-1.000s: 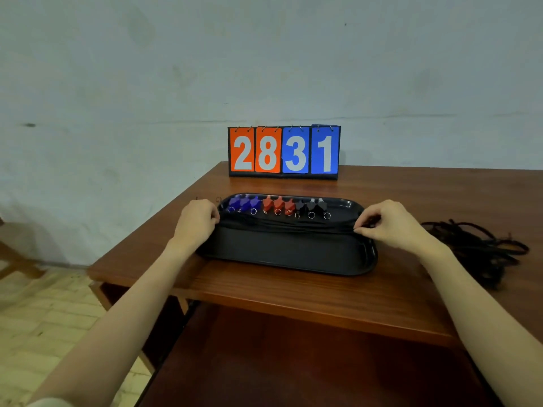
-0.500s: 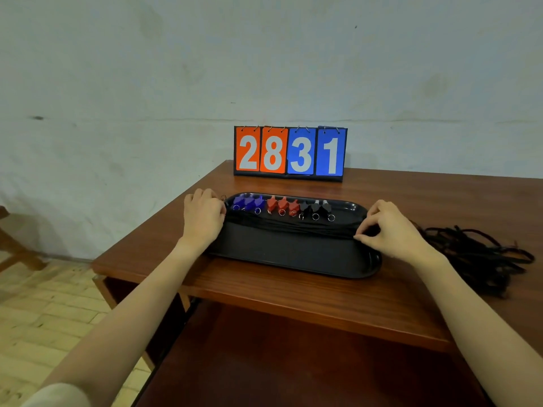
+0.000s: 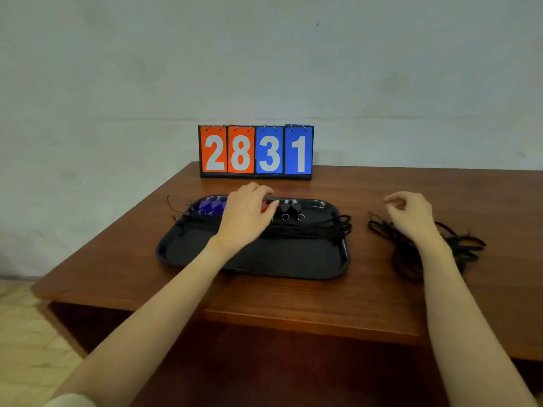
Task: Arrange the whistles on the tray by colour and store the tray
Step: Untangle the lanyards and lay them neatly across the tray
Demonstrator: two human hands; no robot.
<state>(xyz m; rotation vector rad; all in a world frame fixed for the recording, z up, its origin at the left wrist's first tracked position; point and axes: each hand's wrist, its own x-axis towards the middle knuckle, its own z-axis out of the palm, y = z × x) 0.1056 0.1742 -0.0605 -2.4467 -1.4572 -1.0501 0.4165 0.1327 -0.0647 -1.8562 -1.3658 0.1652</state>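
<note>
Left hand [image 3: 248, 214] curled over red whistles [image 3: 265, 206] on black tray [image 3: 293, 259], grip unclear; right hand [image 3: 411, 215] loosely curled, empty, above loose black lanyards [image 3: 464, 248]

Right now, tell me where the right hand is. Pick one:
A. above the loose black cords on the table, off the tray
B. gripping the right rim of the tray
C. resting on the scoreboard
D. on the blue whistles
A: the right hand hangs loosely curled over the pile of black cords to the right of the tray, holding nothing, while the left hand reaches over the whistle row.
</note>
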